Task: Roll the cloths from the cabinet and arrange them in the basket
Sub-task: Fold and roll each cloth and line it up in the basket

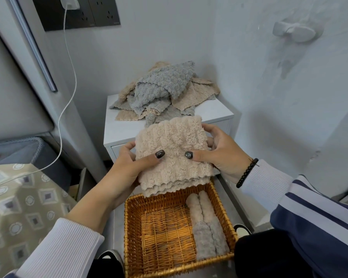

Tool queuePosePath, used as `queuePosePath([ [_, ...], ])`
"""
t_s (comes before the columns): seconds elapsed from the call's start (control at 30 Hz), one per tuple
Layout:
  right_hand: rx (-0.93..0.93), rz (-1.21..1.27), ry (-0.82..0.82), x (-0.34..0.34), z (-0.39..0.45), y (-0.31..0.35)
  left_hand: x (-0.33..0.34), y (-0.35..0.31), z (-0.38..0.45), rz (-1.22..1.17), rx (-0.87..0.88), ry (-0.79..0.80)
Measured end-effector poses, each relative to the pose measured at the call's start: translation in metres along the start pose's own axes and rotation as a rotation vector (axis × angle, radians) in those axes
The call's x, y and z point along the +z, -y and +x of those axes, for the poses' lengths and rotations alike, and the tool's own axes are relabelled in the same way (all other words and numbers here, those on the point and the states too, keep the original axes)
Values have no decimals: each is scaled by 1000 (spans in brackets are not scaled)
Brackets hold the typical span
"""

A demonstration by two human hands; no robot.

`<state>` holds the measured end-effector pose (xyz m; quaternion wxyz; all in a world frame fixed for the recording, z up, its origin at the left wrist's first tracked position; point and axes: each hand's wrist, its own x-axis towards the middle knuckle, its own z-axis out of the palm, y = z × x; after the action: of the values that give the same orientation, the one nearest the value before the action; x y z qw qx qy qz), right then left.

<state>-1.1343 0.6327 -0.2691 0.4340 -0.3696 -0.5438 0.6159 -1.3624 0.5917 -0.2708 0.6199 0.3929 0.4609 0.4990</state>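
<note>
A folded beige fluffy cloth (173,143) is held in the air above the far edge of the wicker basket (133,227). My left hand (133,163) grips its left side and my right hand (215,151) grips its right side, both thumbs on top. On the right side of the basket lie rolled cloths: two beige rolls (200,205) at the far end and two grey rolls (209,241) nearer me. A heap of loose grey and beige cloths (161,91) sits on the white cabinet (213,111) beyond.
White walls stand close behind and to the right of the cabinet. A white charger cable (68,81) hangs from a wall socket on the left. A patterned bed cover (22,201) lies at the lower left. A wall hook (293,32) sits at the upper right.
</note>
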Motion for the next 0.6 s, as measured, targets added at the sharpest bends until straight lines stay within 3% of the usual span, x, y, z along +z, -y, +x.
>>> queuePosePath([
  [0.13,41,21,45,0,-1,2,4,4,-3,43,-87,111],
  [0.33,347,68,176,-2,-4,0,-1,2,-6,53,-55,160],
  [0.6,255,78,221,-6,-8,6,-10,-1,-12,38,-67,245],
])
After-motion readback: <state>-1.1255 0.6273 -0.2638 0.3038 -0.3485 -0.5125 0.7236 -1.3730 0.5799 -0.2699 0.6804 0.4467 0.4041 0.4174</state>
